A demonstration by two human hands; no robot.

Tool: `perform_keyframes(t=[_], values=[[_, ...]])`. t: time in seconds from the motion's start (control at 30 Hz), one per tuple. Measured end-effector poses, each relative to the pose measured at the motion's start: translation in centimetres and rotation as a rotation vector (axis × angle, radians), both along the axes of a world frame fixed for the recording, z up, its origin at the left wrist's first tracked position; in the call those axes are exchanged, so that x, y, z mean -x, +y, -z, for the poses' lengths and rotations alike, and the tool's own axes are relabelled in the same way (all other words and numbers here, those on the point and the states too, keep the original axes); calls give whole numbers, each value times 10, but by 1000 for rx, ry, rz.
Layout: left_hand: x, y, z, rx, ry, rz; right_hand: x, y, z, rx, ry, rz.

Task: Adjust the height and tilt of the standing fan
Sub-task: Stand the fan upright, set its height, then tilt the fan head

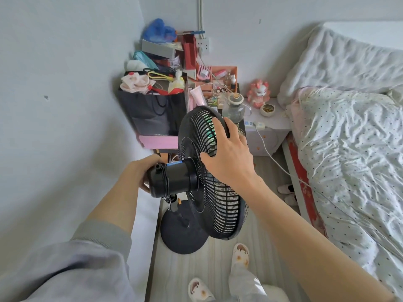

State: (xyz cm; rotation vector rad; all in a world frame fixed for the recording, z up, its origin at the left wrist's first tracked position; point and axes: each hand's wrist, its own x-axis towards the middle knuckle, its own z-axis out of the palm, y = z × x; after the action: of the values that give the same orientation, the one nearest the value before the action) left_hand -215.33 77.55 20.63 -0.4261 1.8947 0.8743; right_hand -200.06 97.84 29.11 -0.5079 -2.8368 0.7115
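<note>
A black standing fan stands on the floor between the wall and the bed. Its round grille (220,205) faces right and is tilted. The motor housing (174,178) sticks out to the left, and the round base (178,234) sits below. My left hand (145,171) cups the rear end of the motor housing. My right hand (229,155) grips the top rim of the grille, thumb pressed on the back wires. The fan's pole is mostly hidden behind the head.
A cluttered black shopping bag (150,114) and stacked boxes fill the corner behind the fan. A white nightstand (268,129) with a cable stands beside the bed (349,138) at right. My slippered feet (239,256) are on the pale floor below.
</note>
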Motion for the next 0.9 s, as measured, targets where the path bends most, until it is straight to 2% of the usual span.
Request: perform_keyframes(t=[0.1,0.43,0.57,0.67,0.77,0.9], values=[[4,-4,-7,85,170,85,2,0,0,-4,-8,2],[13,-6,-22,-74,466,33,6,-7,0,-21,-13,4],[-2,1,-22,-90,747,133,5,-5,0,-19,-19,3],[-34,9,-12,18,1009,269,5,-2,-1,4,-13,-1],[-74,15,5,284,1232,493,3,-1,-3,24,-18,-10],[-98,15,20,404,1381,573,1,-2,-4,33,-19,-15]])
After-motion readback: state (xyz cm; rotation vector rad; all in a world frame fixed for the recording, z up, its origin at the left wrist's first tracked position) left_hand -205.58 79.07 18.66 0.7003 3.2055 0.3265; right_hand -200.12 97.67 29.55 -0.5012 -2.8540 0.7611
